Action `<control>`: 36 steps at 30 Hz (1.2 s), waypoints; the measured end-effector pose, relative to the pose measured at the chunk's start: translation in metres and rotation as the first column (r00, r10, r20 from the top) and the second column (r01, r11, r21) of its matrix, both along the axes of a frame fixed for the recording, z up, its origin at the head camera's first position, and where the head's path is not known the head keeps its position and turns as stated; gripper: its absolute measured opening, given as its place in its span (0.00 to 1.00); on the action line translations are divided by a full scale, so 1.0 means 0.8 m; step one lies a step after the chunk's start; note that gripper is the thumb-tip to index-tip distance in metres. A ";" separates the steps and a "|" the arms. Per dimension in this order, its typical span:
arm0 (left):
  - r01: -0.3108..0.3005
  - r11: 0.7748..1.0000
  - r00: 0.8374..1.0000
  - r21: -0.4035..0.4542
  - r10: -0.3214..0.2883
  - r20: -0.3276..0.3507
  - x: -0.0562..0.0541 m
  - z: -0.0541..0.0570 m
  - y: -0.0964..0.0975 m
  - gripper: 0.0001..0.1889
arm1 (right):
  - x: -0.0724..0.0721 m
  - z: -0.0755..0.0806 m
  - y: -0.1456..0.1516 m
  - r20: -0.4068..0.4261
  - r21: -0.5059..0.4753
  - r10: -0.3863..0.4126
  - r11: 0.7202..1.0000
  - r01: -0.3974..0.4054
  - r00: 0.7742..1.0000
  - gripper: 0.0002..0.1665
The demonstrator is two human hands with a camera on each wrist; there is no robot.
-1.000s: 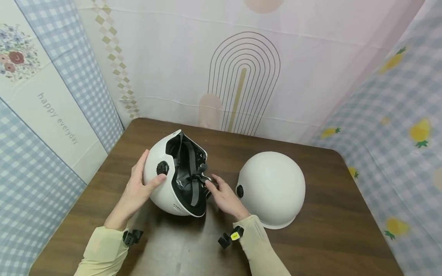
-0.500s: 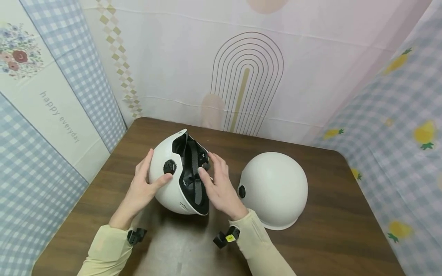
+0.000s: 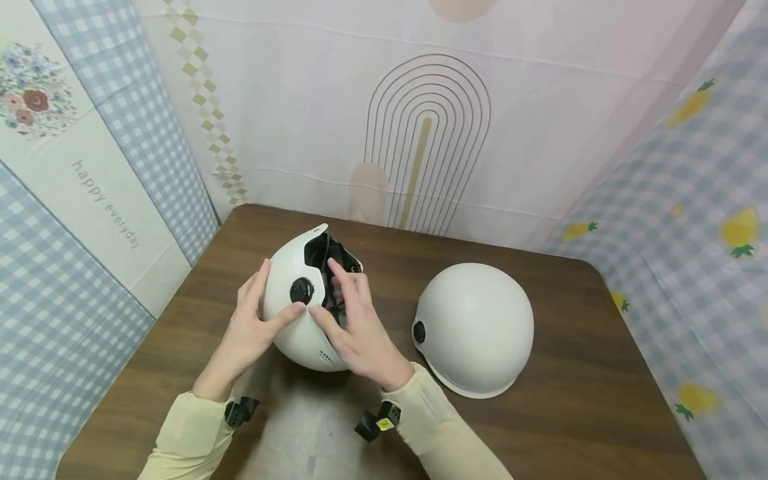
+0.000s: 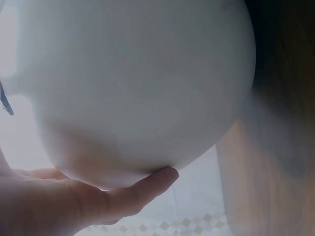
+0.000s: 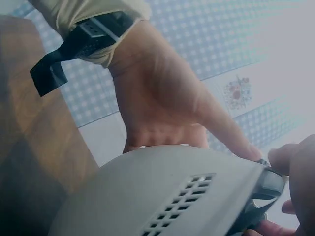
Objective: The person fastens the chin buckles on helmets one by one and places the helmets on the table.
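Note:
A white helmet lies tilted on its side, its dark-lined opening facing right. My left hand holds the shell from the left: fingers behind it, thumb beside the black round side knob. In the left wrist view, a finger rests along the smooth shell. My right hand grips the rim at the opening, thumb outside near the knob and fingers reaching inside. It covers most of the straps and lining. The right wrist view shows slotted vents in the shell and part of my right hand, blurred, at the edge.
A second white helmet sits dome up on the brown wooden table, to the right of my right hand. Behind the table hangs a patterned cloth, with checked cloths along both sides.
My right hand has left the strap area inside the opening and moved up and left onto the rim near the knob. The helmet has shifted slightly right, turning a little, with my left hand on it.

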State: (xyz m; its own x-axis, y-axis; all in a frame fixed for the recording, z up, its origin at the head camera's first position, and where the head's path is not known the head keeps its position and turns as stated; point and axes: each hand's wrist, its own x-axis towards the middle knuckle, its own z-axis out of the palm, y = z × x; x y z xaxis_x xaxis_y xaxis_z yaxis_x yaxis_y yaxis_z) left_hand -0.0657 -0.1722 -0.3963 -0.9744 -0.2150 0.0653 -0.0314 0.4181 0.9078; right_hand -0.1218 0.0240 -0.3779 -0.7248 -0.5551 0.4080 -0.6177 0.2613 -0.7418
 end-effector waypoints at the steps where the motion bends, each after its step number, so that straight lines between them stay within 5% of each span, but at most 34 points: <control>1: 0.001 1.000 1.000 0.003 -0.001 -0.002 0.000 0.001 0.000 0.51 | -0.001 0.001 -0.002 -0.009 0.006 0.002 1.000 -0.002 1.000 0.41; 11: 0.024 1.000 1.000 0.007 -0.025 0.015 0.002 0.001 -0.002 0.51 | 0.001 0.006 -0.013 0.101 0.015 0.013 1.000 -0.015 0.995 0.39; 23: 0.016 0.999 1.000 0.046 -0.016 0.002 0.004 -0.002 -0.005 0.52 | 0.005 0.013 -0.017 0.015 0.039 -0.018 0.999 0.017 1.000 0.34; 28: 0.025 0.995 0.998 0.093 -0.031 0.059 0.001 -0.014 -0.015 0.52 | 0.004 0.015 -0.018 0.031 0.005 0.022 1.000 -0.022 0.999 0.30; 31: 0.059 0.974 0.993 0.217 -0.078 0.083 -0.001 -0.026 -0.023 0.49 | 0.004 0.016 -0.019 0.044 -0.004 0.024 1.000 -0.024 0.999 0.30; 36: 0.162 0.883 0.976 0.441 -0.210 0.063 -0.002 -0.042 -0.028 0.43 | 0.007 0.022 -0.021 -0.008 0.063 -0.026 0.998 0.026 1.000 0.30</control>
State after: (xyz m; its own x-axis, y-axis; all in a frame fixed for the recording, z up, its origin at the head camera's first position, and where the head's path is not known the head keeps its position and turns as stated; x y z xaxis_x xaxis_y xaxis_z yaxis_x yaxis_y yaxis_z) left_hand -0.0673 -0.1947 -0.4298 -0.9952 -0.0125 -0.0973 -0.0973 -0.0057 0.9952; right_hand -0.1161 0.0073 -0.3606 -0.7366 -0.5607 0.3782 -0.6153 0.3235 -0.7189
